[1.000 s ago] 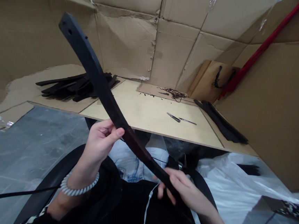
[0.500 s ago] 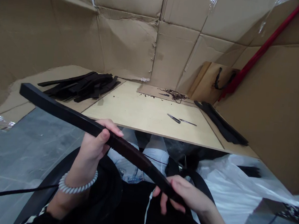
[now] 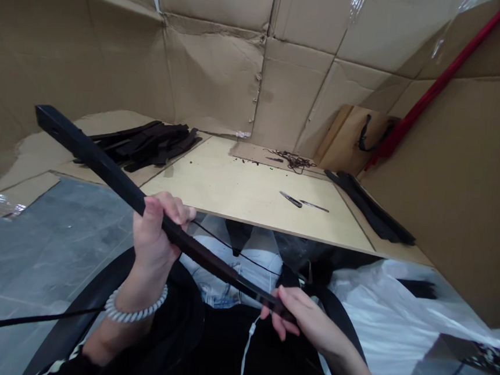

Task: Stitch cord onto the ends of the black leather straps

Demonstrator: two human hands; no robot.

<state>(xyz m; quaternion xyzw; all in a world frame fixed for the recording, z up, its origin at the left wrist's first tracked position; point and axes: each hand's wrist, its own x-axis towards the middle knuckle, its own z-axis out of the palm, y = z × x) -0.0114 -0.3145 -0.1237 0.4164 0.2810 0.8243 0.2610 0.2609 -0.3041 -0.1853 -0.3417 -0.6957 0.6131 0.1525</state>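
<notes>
Holding: left hand (image 3: 157, 226) closed around the long black strip (image 3: 99, 160), above its dark brown section; right hand (image 3: 302, 316) with thumb and fingers gripping its lower end.
Strip's place: slanting above the lap, its raised far end out to the left.
Tabletop: pale yellow board (image 3: 232, 189); snips (image 3: 290, 199) and a thin metal tool (image 3: 315, 206) lie close together, right of middle.
Back edge: tangled brown cord (image 3: 296, 162), small dark scraps scattered nearby.
Sides: heap of black strips (image 3: 166, 142) left, stacked strips (image 3: 374, 213) right.
Walls: creased, taped cardboard (image 3: 215, 79); paper bag (image 3: 346, 132) in the right corner, red cloth (image 3: 443, 85) hanging beside it.
Floor: grey (image 3: 76, 219), white plastic (image 3: 379, 315) at right.
</notes>
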